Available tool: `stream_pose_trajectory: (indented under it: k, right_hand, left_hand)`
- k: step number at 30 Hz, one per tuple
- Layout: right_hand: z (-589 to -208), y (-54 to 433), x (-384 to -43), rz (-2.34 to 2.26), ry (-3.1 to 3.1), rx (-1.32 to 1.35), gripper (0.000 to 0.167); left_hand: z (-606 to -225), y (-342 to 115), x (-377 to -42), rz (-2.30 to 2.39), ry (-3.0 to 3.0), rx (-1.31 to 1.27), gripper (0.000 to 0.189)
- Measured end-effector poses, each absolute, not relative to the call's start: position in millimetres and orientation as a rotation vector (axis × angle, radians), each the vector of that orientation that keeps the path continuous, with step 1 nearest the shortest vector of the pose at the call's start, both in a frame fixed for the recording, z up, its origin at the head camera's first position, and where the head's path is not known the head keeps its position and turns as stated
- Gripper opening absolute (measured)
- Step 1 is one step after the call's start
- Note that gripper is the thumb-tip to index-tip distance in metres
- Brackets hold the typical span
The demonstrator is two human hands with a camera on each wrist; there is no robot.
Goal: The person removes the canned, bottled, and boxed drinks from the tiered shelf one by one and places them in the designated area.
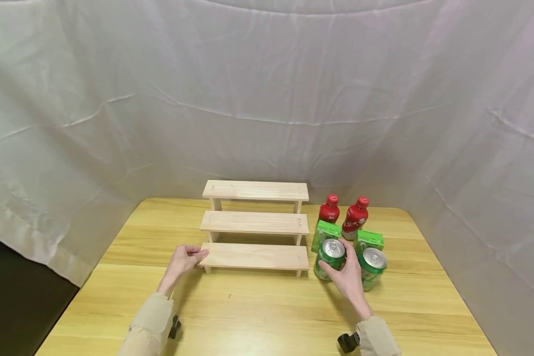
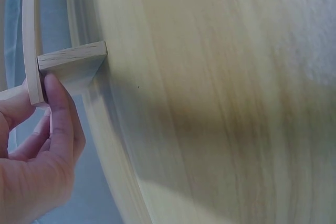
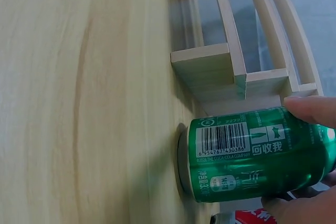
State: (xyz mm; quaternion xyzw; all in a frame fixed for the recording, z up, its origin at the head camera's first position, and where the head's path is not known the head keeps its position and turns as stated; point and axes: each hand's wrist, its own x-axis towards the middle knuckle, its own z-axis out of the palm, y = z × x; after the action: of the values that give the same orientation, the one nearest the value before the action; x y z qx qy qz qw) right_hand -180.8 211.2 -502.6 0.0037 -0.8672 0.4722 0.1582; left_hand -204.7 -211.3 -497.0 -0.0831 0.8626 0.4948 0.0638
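Observation:
A three-tier pale wooden shelf (image 1: 253, 222) stands at the back of the table. My left hand (image 1: 184, 260) pinches the left end of its lowest board (image 1: 255, 256); in the left wrist view, thumb and fingers (image 2: 60, 124) lie on either side of that board (image 2: 32, 40). To the right of the shelf, my right hand (image 1: 350, 278) grips a green soda can (image 1: 331, 251), thumb on one side and fingers round the other. The can (image 3: 257, 153) is upright with its base at the tabletop, its barcode showing in the right wrist view.
A second green can (image 1: 374, 262) stands just right of my right hand. Behind the cans are two green cartons (image 1: 329, 228) and two red bottles (image 1: 357, 217). Grey curtain (image 1: 258, 99) encloses the wooden table (image 1: 249, 316) at the back and sides.

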Motion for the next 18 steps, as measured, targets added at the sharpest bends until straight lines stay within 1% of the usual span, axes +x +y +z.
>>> stream_pose_trajectory:
  k: [8,15,18]
  right_hand:
    - [-495.7,212.6,-178.1,1.346,-2.480,0.092,0.087]
    - [-480.0,217.0,-176.2,1.373,-2.372,0.191,0.085]
    - [-472.9,221.3,-175.3,1.377,-2.330,0.229,0.081]
  left_hand:
    - [-496.2,-211.4,-202.9,1.472,2.618,-0.246,0.046]
    - [-500.3,-215.8,-202.4,1.458,2.682,-0.225,0.044]
    - [-501.7,-220.1,-201.5,1.445,2.730,-0.226,0.047]
